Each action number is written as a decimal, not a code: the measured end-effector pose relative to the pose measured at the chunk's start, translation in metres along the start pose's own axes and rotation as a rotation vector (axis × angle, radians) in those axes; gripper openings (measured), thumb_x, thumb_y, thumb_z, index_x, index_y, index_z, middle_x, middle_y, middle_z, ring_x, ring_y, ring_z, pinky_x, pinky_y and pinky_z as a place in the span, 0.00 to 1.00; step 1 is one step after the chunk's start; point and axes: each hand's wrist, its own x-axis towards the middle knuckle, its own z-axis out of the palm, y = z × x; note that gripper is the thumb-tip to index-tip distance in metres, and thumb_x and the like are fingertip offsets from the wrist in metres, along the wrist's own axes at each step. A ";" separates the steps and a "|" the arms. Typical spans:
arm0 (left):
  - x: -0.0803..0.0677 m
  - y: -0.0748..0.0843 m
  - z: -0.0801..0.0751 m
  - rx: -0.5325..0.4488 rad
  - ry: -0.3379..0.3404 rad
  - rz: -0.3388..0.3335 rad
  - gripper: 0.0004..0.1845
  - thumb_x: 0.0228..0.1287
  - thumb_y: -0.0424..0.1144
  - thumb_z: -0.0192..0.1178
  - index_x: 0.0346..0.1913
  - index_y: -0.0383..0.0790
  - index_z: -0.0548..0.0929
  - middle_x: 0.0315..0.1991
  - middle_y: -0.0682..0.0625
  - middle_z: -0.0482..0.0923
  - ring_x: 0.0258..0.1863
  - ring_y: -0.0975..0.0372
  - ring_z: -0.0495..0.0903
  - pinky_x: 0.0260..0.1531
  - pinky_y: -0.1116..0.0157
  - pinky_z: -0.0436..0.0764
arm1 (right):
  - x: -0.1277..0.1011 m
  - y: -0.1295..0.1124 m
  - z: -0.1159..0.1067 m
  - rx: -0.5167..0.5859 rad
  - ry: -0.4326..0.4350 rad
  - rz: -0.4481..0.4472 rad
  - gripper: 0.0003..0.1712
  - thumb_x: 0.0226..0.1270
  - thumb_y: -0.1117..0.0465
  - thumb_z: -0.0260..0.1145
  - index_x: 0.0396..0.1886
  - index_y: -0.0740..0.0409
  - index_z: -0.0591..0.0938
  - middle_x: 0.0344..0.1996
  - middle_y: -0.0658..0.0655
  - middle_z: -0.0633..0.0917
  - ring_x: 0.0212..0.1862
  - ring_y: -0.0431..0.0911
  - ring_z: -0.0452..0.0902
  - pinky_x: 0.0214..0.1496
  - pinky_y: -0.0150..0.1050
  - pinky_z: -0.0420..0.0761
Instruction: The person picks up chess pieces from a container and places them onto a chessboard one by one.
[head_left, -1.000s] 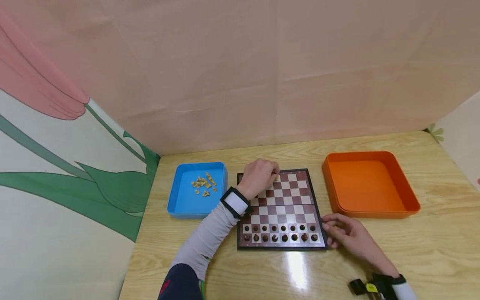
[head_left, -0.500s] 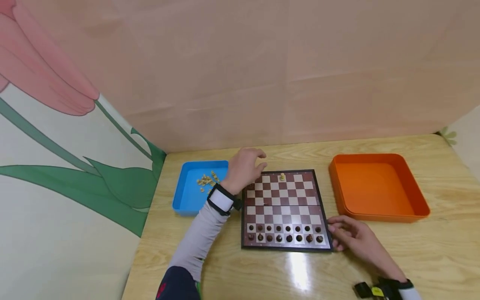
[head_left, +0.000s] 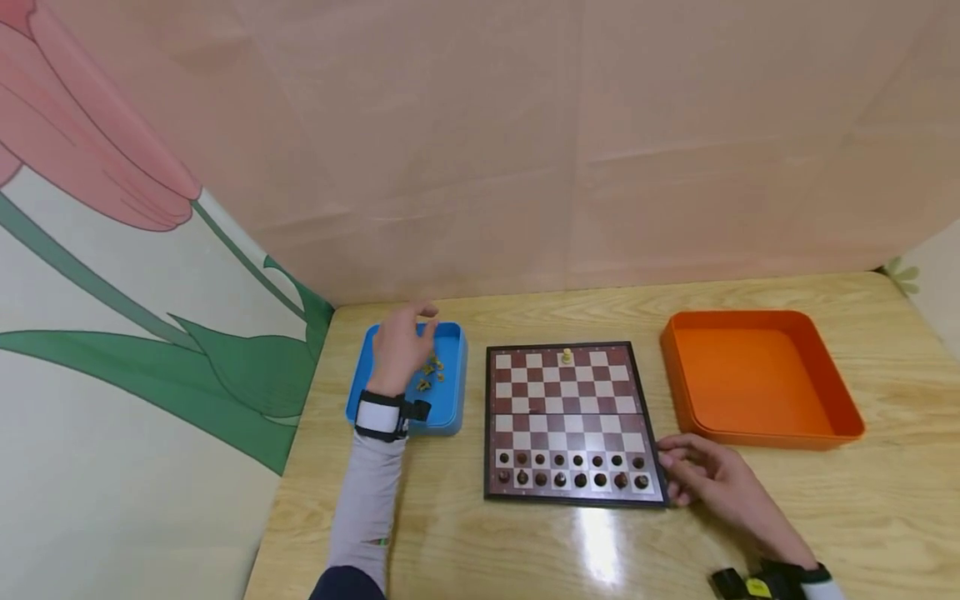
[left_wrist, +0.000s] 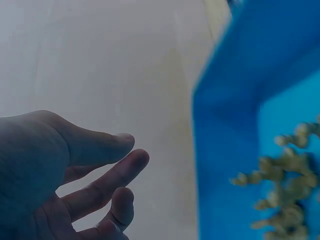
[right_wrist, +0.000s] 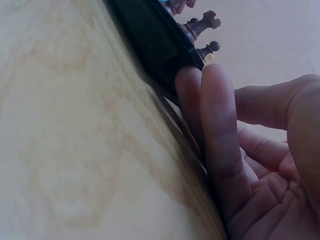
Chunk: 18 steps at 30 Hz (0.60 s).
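Head view: left hand (head_left: pixel 399 348), grip spread, hovers over blue tray's (head_left: pixel 453 392) pale pieces (head_left: pixel 431 372).

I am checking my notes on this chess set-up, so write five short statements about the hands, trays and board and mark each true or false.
1. The left hand hovers over the blue tray with empty fingers. True.
2. The orange tray holds a pile of pale pieces. False: it shows nothing inside; the pale pieces lie in the blue tray.
3. The right hand rests against the chessboard at its right near corner. True.
4. The dark pieces fill the two far rows. False: they stand on the two near rows.
5. One pale piece stands alone on the far row. True.
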 end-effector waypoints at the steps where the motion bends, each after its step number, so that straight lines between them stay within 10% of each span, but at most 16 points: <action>1: -0.001 -0.005 0.001 -0.011 -0.003 -0.015 0.13 0.77 0.41 0.66 0.58 0.44 0.90 0.56 0.46 0.90 0.38 0.53 0.86 0.24 0.62 0.72 | 0.000 0.000 0.000 -0.003 -0.001 0.002 0.26 0.83 0.61 0.63 0.72 0.69 0.73 0.47 0.64 0.86 0.34 0.51 0.87 0.36 0.44 0.90; 18: -0.008 -0.030 0.001 0.063 -0.268 -0.154 0.13 0.78 0.39 0.63 0.59 0.43 0.89 0.55 0.46 0.89 0.34 0.56 0.83 0.25 0.63 0.73 | -0.001 -0.002 0.000 0.011 -0.009 0.009 0.26 0.83 0.62 0.63 0.72 0.70 0.72 0.47 0.64 0.86 0.33 0.50 0.87 0.36 0.44 0.90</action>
